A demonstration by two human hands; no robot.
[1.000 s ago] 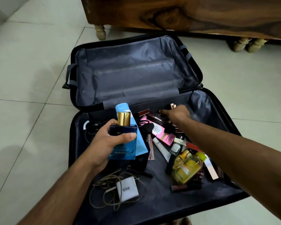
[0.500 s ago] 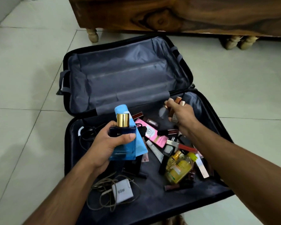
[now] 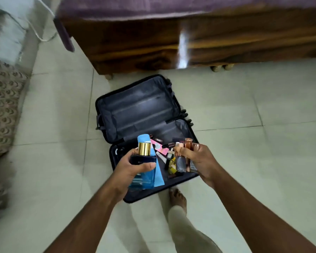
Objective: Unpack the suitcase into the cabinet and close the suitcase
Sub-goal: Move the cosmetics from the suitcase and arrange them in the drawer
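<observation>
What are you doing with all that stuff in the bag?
A person is emptying an open suitcase on the floor. The left hand holds a blue perfume bottle with a gold cap and a light blue tube. The right hand holds a bunch of small makeup bottles. More cosmetics lie in the suitcase, which is open.

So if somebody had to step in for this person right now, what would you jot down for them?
Left hand: grip on a blue square perfume bottle with a gold cap, with a light blue tube behind it.
Right hand: grip on a bunch of small copper-capped cosmetic bottles.
The black hard-shell suitcase lies open on the tiled floor; its far half shows only lining, while a pink tube, a yellow bottle and other small cosmetics remain in the near half.
Done: this handful lifted out.
Left: carry it to the cabinet (not in view), clear the rest, close the suitcase.
</observation>
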